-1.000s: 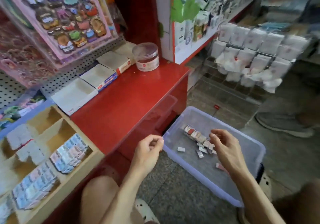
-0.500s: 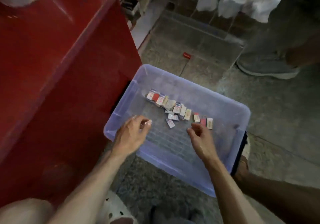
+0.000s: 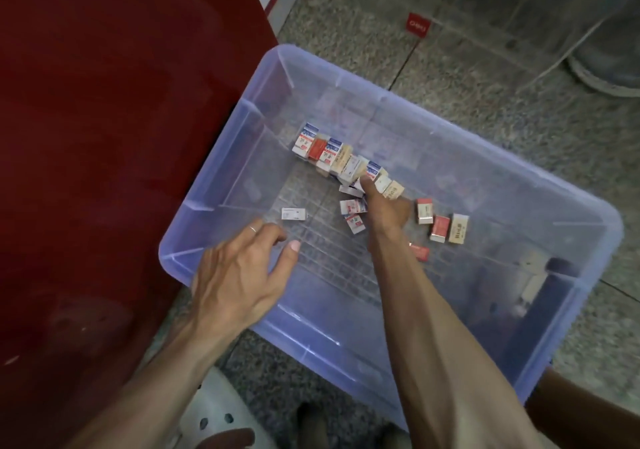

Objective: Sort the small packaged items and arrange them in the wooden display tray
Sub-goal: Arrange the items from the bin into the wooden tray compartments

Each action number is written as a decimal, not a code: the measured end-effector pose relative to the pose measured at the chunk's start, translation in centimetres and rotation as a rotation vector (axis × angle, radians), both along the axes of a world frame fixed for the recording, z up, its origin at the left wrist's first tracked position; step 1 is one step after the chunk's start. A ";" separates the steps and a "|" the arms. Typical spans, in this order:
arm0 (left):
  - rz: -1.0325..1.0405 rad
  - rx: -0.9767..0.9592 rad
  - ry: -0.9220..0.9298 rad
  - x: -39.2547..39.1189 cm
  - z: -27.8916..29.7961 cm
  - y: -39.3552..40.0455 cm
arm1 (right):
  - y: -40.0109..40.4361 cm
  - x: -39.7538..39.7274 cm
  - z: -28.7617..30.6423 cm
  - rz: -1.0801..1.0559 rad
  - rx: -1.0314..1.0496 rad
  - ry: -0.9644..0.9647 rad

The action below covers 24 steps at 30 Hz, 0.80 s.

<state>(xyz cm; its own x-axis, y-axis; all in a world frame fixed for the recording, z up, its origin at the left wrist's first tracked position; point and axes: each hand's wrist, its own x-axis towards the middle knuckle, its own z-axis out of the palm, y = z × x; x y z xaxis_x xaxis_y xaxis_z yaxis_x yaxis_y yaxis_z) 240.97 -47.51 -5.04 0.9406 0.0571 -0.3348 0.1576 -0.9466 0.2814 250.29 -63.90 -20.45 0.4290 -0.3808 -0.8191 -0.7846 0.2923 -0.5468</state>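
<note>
Roughly twenty small packaged boxes (image 3: pixel 341 162) are left loose in the clear plastic bin (image 3: pixel 585 226). The right hand (image 3: pixel 388 211) is reaching among them, its grip hidden; the left hand (image 3: pixel 239 275) hovers, fingers spread. No wooden tray is seen.

From my remote seat I saw a dark red cabinet panel (image 3: pixel 104 136) filling nine o'clock. Speckled grey floor tiles (image 3: pixel 485 109) spread toward one o'clock, carrying a small red tag (image 3: pixel 418 24) at twelve and a grey shoe (image 3: pixel 609 67) at two.
</note>
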 end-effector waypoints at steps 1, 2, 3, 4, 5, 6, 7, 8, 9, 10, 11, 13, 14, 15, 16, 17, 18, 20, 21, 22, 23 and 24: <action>0.006 -0.003 -0.006 0.0 0.0 0.0 | 0.4 0.3 -0.3 -0.039 0.002 0.021; 0.009 -0.005 -0.015 0.0 -0.1 0.0 | 0.9 0.7 -0.5 -0.081 -0.009 0.044; 0.012 -0.003 -0.021 0.0 -0.1 0.0 | 1.3 1.1 -0.4 -0.111 -0.032 0.067; 0.016 -0.001 -0.026 0.0 -0.2 0.0 | 1.6 1.4 -0.3 -0.123 -0.054 0.081; 0.021 0.000 -0.030 0.0 -0.3 0.0 | 1.7 1.6 -0.4 -0.128 -0.073 0.080; 0.024 0.000 -0.035 0.0 -0.3 0.0 | 1.9 1.6 -0.5 -0.132 -0.096 0.071; 0.026 0.001 -0.041 -0.1 -0.3 0.0 | 2.0 1.5 -0.4 -0.125 -0.108 0.061; 0.025 0.003 -0.046 -0.1 -0.4 0.0 | 2.2 1.3 -0.3 -0.117 -0.111 0.044; 0.026 0.004 -0.050 -0.1 -0.4 0.1 | 2.3 1.1 -0.2 -0.108 -0.106 0.018; 0.028 0.003 -0.054 -0.2 -0.4 0.1 | 2.4 1.0 -0.1 -0.091 -0.091 -0.008; 0.032 0.001 -0.056 -0.2 -0.5 0.1 | 2.4 0.9 -0.4 -0.062 -0.101 -0.028; 0.037 -0.001 -0.061 -0.2 -0.5 0.1 | 2.6 1.1 -1.0 0.019 -0.153 -0.038; 0.038 -0.001 -0.062 -0.2 -0.6 0.1 | 2.7 1.4 -0.8 0.058 -0.171 -0.035; 0.039 0.000 -0.060 -0.2 -0.5 0.0 | 2.8 1.6 -0.5 0.086 -0.172 -0.024; 0.039 0.001 -0.058 -0.2 -0.6 0.0 | 2.9 1.8 -0.2 0.096 -0.162 -0.015; 0.040 0.002 -0.058 -0.2 -0.5 0.0 | 2.9 1.9 0.0 0.095 -0.145 -0.012; 0.040 0.003 -0.060 -0.2 -0.6 0.0 | 2.8 1.9 -0.1 0.089 -0.135 -0.007; 0.045 0.000 -0.061 -0.2 -0.6 0.0 | 2.2 1.8 -0.3 0.069 -0.105 -0.014; 0.050 -0.003 -0.064 -0.2 -0.6 0.1 | 1.9 1.8 -0.4 0.050 -0.082 -0.020; 0.053 -0.006 -0.069 -0.2 -0.7 0.1 | 1.8 2.0 -0.7 0.051 -0.043 -0.032; 0.053 -0.010 -0.076 -0.2 -0.7 0.1 | 1.9 2.1 -0.6 0.065 -0.012 -0.046; 0.053 -0.015 -0.080 -0.2 -0.7 0.0 | 2.1 2.3 -0.4 0.075 0.008 -0.057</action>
<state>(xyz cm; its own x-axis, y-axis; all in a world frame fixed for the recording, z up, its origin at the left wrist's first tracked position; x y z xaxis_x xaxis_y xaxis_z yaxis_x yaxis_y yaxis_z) 240.73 -47.47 -5.71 0.9602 0.1029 -0.2597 0.1835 -0.9332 0.3089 252.63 -61.85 -20.80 0.5023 -0.3396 -0.7952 -0.7718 0.2386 -0.5894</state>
